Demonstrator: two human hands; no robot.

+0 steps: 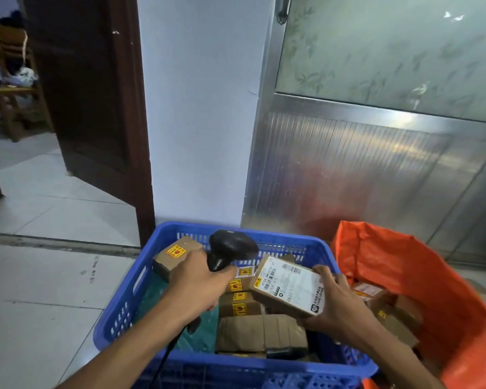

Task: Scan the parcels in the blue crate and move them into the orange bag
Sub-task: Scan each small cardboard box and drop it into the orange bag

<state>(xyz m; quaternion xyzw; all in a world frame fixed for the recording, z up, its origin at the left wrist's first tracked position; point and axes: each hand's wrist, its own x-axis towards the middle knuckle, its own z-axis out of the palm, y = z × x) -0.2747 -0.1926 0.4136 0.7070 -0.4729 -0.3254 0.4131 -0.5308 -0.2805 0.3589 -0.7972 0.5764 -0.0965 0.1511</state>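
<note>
The blue crate [118,310] sits on the floor in front of me with several brown parcels inside. My left hand [197,284] grips a black barcode scanner [230,248], its head over the crate and turned toward the right. My right hand [337,301] holds a cardboard parcel [286,287] with a white shipping label, tilted up above the crate's right side, just right of the scanner head. The orange bag [432,282] stands open to the right of the crate, with several parcels inside.
A teal mailer [152,296] lies on the crate's left side and a taped brown parcel [261,332] at its front. Behind stand a white wall [202,108], a dark wooden door [96,94] and a metal door [376,164]. Tiled floor [40,304] spreads to the left.
</note>
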